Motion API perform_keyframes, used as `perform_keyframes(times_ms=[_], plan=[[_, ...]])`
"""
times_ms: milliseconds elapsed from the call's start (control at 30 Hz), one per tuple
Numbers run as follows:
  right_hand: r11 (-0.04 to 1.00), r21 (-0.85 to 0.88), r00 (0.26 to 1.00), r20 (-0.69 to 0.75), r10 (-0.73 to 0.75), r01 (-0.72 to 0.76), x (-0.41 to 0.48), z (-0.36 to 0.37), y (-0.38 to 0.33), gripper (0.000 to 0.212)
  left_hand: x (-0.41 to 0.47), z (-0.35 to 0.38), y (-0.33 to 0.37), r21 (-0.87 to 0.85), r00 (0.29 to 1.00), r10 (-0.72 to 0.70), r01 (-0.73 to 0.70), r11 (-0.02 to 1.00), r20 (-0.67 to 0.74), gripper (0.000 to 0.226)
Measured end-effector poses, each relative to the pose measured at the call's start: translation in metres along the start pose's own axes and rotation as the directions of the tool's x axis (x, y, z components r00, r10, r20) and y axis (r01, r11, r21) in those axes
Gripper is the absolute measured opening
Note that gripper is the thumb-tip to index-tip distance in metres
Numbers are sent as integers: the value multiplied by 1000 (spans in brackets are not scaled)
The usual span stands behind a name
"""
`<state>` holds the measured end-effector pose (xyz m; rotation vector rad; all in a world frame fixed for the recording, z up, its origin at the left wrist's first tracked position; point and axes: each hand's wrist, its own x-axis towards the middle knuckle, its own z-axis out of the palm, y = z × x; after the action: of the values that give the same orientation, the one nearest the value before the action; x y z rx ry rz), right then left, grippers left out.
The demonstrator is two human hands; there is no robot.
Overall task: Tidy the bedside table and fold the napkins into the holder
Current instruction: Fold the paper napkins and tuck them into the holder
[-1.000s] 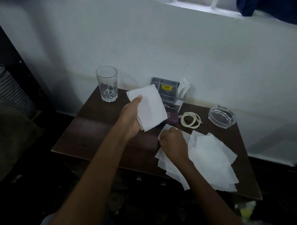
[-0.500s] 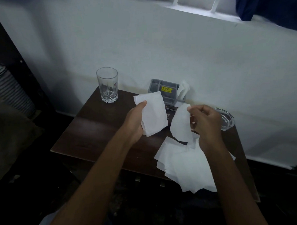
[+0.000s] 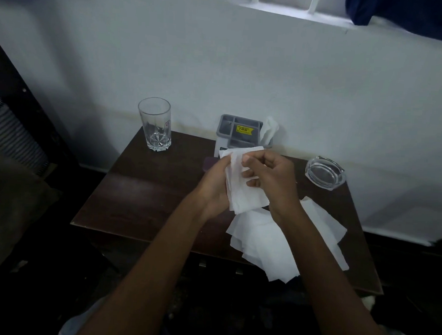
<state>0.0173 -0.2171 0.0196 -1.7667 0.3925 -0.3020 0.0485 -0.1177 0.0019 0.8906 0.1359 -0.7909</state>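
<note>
The left hand (image 3: 214,189) and right hand (image 3: 274,179) grip the held napkins (image 3: 245,196) just in front of the holder (image 3: 223,127), fingers (image 3: 249,159) curled onto the paper. One tucked napkin (image 3: 269,130) stands in the holder. The pile (image 3: 267,241) lies unfolded on the tabletop (image 3: 150,189), so most of the folding seems left.

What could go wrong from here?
1. The loose napkin pile overhangs the near edge of the table, under the right forearm; an arm sweep could drag sheets to the floor.
2. The left hand and right hand pinch the held napkins in mid-air, so the layers may slip out of line or tear.
3. The grey holder stands just behind the hands; a hard push could shove it back or crush the stowed napkin.
</note>
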Motion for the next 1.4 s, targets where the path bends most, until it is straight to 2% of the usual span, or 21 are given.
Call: perform_keyframes(times_ms=[100,200,267,333,400,467,533,567,667,767,800,867,967,1067,1133,1267,1400], plan=[[992,112,999,7,52,-52,1,-3,-3,7,5,-2,1,-69,1000,-8,8,998,0,55],[984,177,998,-62,28,-17,4,-14,-9,11,4,-4,5,-119,1000,-23,23,993,-4,63],[974,227,993,-121,16,12,8,-25,-11,12,-1,-5,10,-118,999,-26,22,993,-27,45],[970,244,991,-123,49,-18,12,-33,-5,12,-2,-11,14,-101,992,7,-20,995,-124,30],[990,108,992,-78,97,-88,15,-35,10,14,1,-17,17,-89,974,57,-78,993,-218,28],[970,-230,996,20,91,-84,17,-31,34,14,4,-20,17,-43,955,87,-104,994,-285,20],[838,-542,984,173,44,58,20,-22,61,13,8,-22,17,14,933,114,-116,993,-340,16],[754,-645,973,228,32,127,21,-17,73,13,10,-24,16,45,920,126,-117,992,-372,20],[580,-785,971,234,-47,217,19,-6,99,20,16,-32,16,85,897,143,-118,989,-418,33],[508,-836,979,183,-93,205,16,-3,105,22,17,-34,15,96,895,158,-130,987,-417,33],[522,-828,979,182,-96,205,18,-3,105,18,16,-34,16,111,893,165,-130,985,-418,33],[631,-753,982,164,-92,185,21,-4,103,14,14,-34,15,148,887,180,-129,981,-424,32],[832,-550,994,112,-8,69,23,-13,88,27,14,-35,16,195,877,202,-127,973,-436,33],[941,-340,992,121,39,5,21,-23,60,12,16,-34,16,249,862,240,-138,959,-447,34],[968,-251,989,144,20,17,19,-30,41,9,17,-35,15,266,859,253,-143,953,-445,35],[994,-93,971,237,-39,63,14,-47,9,19,16,-30,14,224,884,238,-156,962,-403,33],[991,64,961,245,-129,117,10,-55,-16,17,13,-25,11,78,940,177,-161,984,-293,24]])
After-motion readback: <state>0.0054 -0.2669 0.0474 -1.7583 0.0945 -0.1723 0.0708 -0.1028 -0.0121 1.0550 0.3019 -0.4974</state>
